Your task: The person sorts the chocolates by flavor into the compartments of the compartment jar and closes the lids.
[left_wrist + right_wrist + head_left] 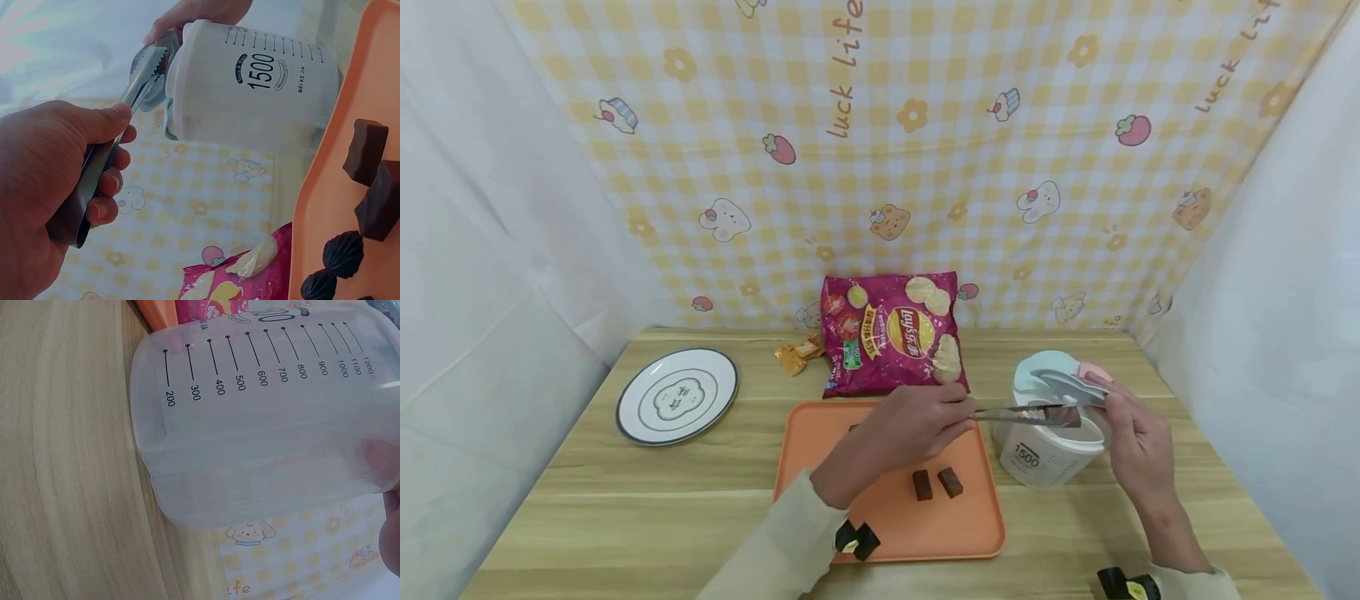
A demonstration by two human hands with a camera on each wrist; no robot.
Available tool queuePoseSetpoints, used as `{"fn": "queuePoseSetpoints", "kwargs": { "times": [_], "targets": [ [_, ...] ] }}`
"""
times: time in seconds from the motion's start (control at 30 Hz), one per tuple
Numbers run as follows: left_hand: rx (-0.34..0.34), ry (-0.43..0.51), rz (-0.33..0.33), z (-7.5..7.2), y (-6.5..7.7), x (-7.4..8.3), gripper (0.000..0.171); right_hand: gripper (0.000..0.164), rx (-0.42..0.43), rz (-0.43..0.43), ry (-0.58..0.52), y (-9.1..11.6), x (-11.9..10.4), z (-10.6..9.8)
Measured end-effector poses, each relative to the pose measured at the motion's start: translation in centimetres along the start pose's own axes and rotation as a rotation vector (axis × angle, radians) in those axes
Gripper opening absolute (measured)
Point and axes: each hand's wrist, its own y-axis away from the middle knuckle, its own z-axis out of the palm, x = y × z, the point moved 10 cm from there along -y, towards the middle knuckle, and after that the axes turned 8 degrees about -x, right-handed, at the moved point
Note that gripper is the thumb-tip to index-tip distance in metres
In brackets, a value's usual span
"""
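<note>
Toward the bench's right edge, right hand holds the tub's lid; left hand grips tongs, best dipped gently inside.

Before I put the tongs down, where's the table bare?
Widest is the table at near left, in front of the plate, beside the left sleeve. A narrow gap lies between the bag and the jar. It's crowded over the jar: the right hand holds its lid, and the left hand holds the tongs above its opening.
</note>
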Motion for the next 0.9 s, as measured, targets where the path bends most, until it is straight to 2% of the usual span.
{"fn": "queuePoseSetpoints", "kwargs": {
  "times": [0.2, 0.57, 0.77, 0.9],
  "targets": [
    [-0.038, 0.007, -0.009, 0.7, -0.6, 0.3, 0.017, 0.03, -0.008, 0.013, 0.012, 0.1, 0.0, 0.1],
    [-0.035, 0.005, 0.001, 1.2, -1.0, 0.5, 0.02, 0.029, -0.002, -0.019, -0.054, 0.2, 0.1, 0.0],
    [-0.039, 0.05, -0.006, 1.3, -0.9, 0.5, 0.02, 0.028, 0.01, -0.028, 0.009, 0.0, 0.0, 0.0],
    [-0.047, 0.056, -0.014, 1.3, -0.9, 0.4, 0.021, 0.028, 0.013, -0.026, 0.008, 0.0, 0.0, -0.1]
  ]
}}
